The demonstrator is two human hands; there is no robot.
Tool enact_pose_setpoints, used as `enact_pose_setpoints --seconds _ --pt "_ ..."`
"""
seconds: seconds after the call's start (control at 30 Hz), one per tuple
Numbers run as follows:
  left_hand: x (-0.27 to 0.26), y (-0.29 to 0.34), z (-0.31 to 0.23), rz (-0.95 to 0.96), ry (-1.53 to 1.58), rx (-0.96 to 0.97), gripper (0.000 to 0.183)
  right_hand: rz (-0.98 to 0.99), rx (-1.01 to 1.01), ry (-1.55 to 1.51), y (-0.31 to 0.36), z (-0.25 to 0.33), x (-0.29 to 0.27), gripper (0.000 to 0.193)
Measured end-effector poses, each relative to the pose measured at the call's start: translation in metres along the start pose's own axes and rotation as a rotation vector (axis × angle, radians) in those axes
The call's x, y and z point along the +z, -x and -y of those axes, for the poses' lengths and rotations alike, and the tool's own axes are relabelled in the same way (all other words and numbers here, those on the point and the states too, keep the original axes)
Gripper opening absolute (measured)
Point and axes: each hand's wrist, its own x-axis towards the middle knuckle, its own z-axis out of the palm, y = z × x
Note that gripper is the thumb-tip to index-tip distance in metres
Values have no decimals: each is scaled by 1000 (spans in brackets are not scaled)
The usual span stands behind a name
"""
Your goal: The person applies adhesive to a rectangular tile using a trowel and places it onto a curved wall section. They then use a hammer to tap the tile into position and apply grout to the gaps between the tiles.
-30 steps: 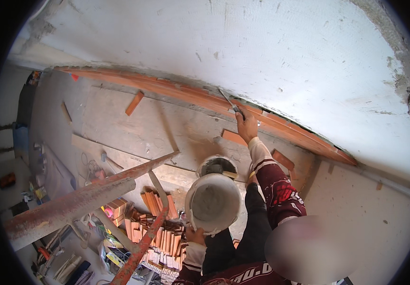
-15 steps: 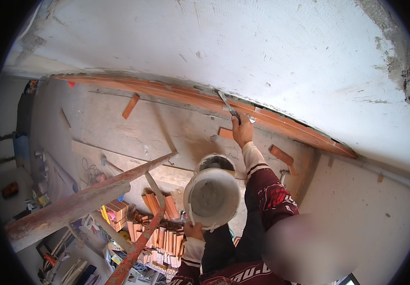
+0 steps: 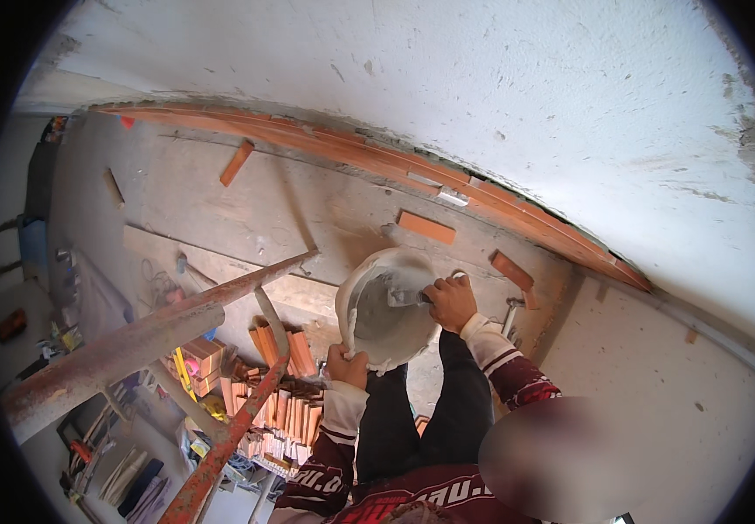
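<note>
My left hand (image 3: 347, 365) is closed on the near left rim of a round bucket (image 3: 343, 301), which is tilted and holds grey wet mortar (image 3: 373, 319). In my right hand (image 3: 453, 303) is a small trowel (image 3: 405, 298), gripped by its handle. Its grey-smeared blade is inside the bucket, at the mortar. Beyond the bucket, a ledge of orange-brown tiles (image 3: 334, 150) runs along the foot of the white wall (image 3: 447, 79), with grey mortar along its upper edge. Two small whitish pieces (image 3: 453, 199) sit on the front of that ledge.
Rusty scaffold bars (image 3: 124, 362) cross at my left. Beneath them stand stacked orange tiles (image 3: 286, 415). Loose tiles lie on the floor below: one (image 3: 427, 226) past the bucket, another (image 3: 236, 163) farther left, one (image 3: 512, 271) at right near a hammer (image 3: 512, 316).
My right hand and the trowel have come back from the tile ledge down into the bucket. My left hand has raised the bucket away from me and tipped it.
</note>
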Motion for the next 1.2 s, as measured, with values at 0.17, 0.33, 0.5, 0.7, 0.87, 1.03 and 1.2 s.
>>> enact_pose_setpoints --seconds 0.17,0.33,0.5,0.7,0.87,1.03,1.2 --pt "17 -3 -16 68 -13 156 23 -118 58 93 -23 4 19 18" --pt "26 -1 -31 100 -5 205 23 -17 -4 1 -21 14 14 20" --pt "24 -5 -30 114 -92 227 22 39 13 -137 -15 15 21 28" --pt "22 -6 -27 99 -33 148 19 58 52 -242 -7 20 34 31" --pt "19 -7 -26 100 0 117 18 45 5 -249 -5 20 35 31" --pt "22 -3 -38 57 196 -59 19 5 -5 -298 -7 23 17 32" --pt "22 -7 -40 21 269 -146 21 -57 67 -401 -9 18 -9 32"
